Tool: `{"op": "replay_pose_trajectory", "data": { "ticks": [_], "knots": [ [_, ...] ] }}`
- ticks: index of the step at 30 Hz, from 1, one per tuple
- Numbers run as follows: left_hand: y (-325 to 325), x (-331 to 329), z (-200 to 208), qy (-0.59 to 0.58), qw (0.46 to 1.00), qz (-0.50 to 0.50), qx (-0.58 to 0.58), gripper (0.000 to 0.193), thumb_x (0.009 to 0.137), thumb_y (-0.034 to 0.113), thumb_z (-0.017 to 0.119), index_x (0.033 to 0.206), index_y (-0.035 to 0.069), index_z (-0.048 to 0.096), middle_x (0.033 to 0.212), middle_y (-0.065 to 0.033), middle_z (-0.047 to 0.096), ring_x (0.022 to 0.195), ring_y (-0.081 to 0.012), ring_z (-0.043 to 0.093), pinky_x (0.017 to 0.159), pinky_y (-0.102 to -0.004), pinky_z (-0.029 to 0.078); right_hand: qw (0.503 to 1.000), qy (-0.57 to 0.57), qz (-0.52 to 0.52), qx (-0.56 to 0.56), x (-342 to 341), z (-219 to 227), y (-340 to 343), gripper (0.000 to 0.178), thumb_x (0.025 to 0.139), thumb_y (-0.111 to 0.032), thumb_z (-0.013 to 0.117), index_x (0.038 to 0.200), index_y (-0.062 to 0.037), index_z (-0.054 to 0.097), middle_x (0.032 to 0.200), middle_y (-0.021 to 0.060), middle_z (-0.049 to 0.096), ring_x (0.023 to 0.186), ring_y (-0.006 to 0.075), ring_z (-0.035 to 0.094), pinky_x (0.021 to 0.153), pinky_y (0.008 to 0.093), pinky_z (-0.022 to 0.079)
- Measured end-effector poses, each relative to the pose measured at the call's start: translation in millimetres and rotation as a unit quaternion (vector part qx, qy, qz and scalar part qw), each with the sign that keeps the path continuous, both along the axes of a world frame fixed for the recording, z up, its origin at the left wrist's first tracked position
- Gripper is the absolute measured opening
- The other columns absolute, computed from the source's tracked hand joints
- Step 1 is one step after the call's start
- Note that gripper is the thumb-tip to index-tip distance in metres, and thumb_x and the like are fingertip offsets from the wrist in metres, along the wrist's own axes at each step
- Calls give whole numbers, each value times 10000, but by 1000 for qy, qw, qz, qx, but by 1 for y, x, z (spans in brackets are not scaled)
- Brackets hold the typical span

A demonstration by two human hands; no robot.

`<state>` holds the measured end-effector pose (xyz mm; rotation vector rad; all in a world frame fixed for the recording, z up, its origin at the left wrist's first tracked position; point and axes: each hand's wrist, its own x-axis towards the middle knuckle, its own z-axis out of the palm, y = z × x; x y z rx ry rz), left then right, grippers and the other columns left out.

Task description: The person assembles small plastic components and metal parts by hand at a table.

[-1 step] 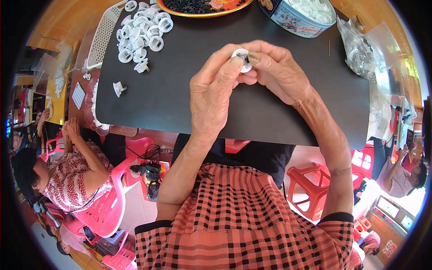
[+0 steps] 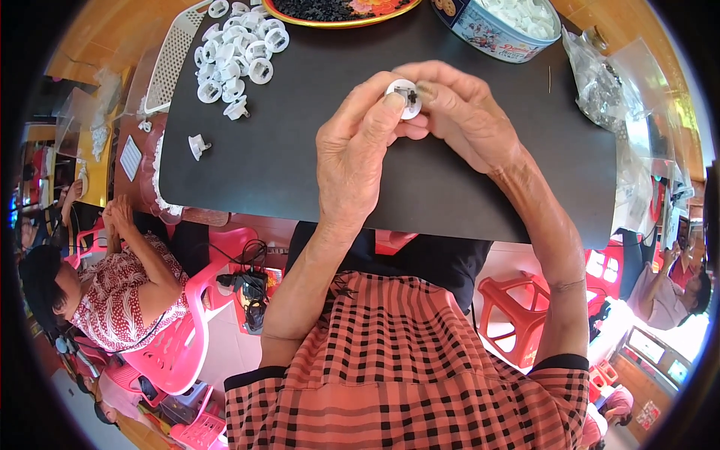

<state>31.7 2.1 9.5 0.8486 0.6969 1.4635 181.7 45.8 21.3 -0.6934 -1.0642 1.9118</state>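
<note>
Above the dark table, my left hand [image 2: 356,142] is closed on a small round white plastic part [image 2: 396,88], its thumb lying on the near-left edge of the disc. A small black piece [image 2: 412,97] sits in the opening at the middle of that part. My right hand [image 2: 472,116] is closed about the other side, thumb tip at the disc's right edge and fingers curled behind it. Those fingertips are partly hidden and slightly blurred. To the left, one similar white part [image 2: 199,148] lies alone on the table.
Many more white parts [image 2: 232,56] are heaped at the far left beside a white perforated basket [image 2: 169,71]. A red-rimmed tray [image 2: 341,26] of black pieces and a blue tin [image 2: 499,46] stand at the back. Plastic bags [image 2: 592,82] lie right. Another person [image 2: 127,292] sits left.
My right thumb has lifted slightly off the middle of the disc toward its right edge, so more of the black piece shows. My left hand has barely moved.
</note>
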Motion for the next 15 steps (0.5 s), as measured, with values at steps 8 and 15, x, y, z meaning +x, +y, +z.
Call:
{"op": "replay_pose_trajectory", "data": {
  "ticks": [8,15],
  "knots": [
    [1,-4,-4,-14,1000,13,-6,308,941,176,580,1154,-47,583,995,-97,608,824,-153,635,735,-284,548,921,-167,-100,338,5,5,2,112,869,-3,633,979,4,652,942,23,643,864,86,595,785,244,496],
    [-2,-5,-2,42,999,19,3,312,960,151,539,1190,-60,549,1023,-118,615,873,-181,628,773,-326,536,940,-199,-91,261,4,6,1,82,855,6,634,934,7,655,840,14,626,786,73,595,728,240,507]
  ]
}}
